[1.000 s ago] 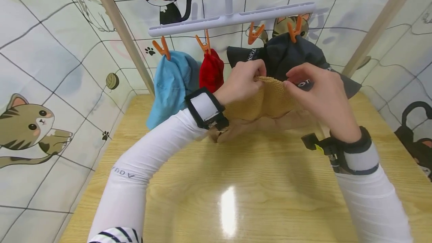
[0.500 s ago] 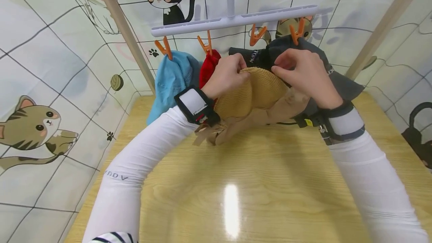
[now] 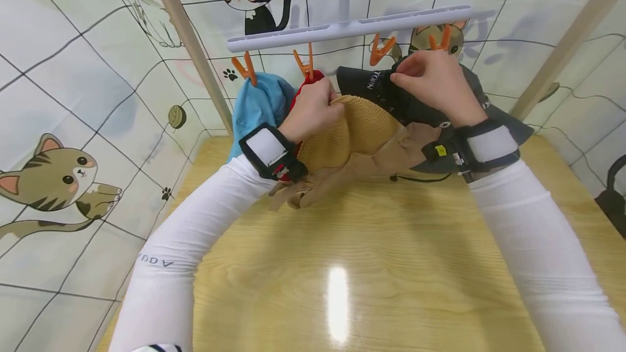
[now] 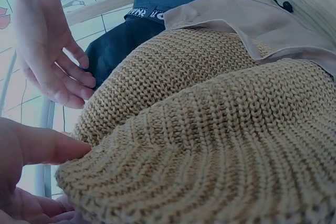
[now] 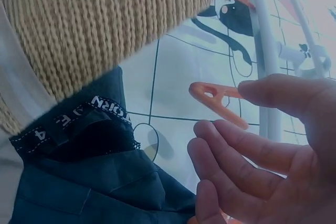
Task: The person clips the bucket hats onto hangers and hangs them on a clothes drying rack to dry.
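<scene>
My left hand [image 3: 313, 110] pinches the top of a tan knitted hat [image 3: 367, 124], whose beige cloth brim [image 3: 362, 167] hangs just above the table. In the left wrist view, its thumb and fingers lie on either side of the folded knit [image 4: 173, 129]. My right hand [image 3: 432, 83] is off the knitted hat, fingers loosely curved and holding nothing, in front of a dark grey bucket hat [image 3: 469, 105]. Close to its thumb in the right wrist view is an orange clip [image 5: 215, 100] with nothing in it; whether they touch I cannot tell.
A white hanger bar [image 3: 352, 29] carries several orange clips. From it hang a blue hat [image 3: 259, 102], a red hat [image 3: 315, 76] mostly behind my left hand, and the dark hat. Wooden posts [image 3: 195, 48] flank the bar above a wooden table [image 3: 303, 265].
My left hand has moved left with the knitted hat. My right hand has come away from the hat's edge and risen towards the clips.
</scene>
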### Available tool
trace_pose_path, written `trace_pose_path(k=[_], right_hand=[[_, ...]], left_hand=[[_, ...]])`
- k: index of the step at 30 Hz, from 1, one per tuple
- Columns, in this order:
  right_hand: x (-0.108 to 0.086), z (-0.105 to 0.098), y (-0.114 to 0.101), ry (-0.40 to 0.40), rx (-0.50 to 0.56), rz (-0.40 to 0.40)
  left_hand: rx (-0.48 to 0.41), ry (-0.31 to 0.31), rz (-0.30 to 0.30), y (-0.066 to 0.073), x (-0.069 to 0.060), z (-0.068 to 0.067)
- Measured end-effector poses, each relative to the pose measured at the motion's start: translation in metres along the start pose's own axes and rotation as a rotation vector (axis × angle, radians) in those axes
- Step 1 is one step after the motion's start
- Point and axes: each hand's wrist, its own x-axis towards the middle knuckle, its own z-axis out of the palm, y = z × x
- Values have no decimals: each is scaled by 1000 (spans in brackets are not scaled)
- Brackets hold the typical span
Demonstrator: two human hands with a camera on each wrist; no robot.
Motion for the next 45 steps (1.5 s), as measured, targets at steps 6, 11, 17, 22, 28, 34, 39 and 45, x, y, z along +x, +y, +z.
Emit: trace_pose_path(k=[6,11,17,22,28,34,39,45], right_hand=[[13,1,-4,4,39,52],[22,9,-11,48,50,67],[31,24,-20,172,15,125],[36,29,-22,239,-9,204],[40,31,-24,274,-19,246],[41,25,-27,257,-47,244],[41,18,-24,235,-52,246],[42,18,-25,204,-64,225]], left_hand=[[-2,12,-42,-5,-4,-2],[-5,19,-52,-11,-6,0],[-9,21,-89,-15,-9,1],[-22,12,-97,-16,-10,2],[-88,-3,-99,-12,-8,-1],[-250,-21,-116,0,-8,-10],[-368,-74,-194,10,-11,-9],[-432,-91,-265,19,-23,-5]])
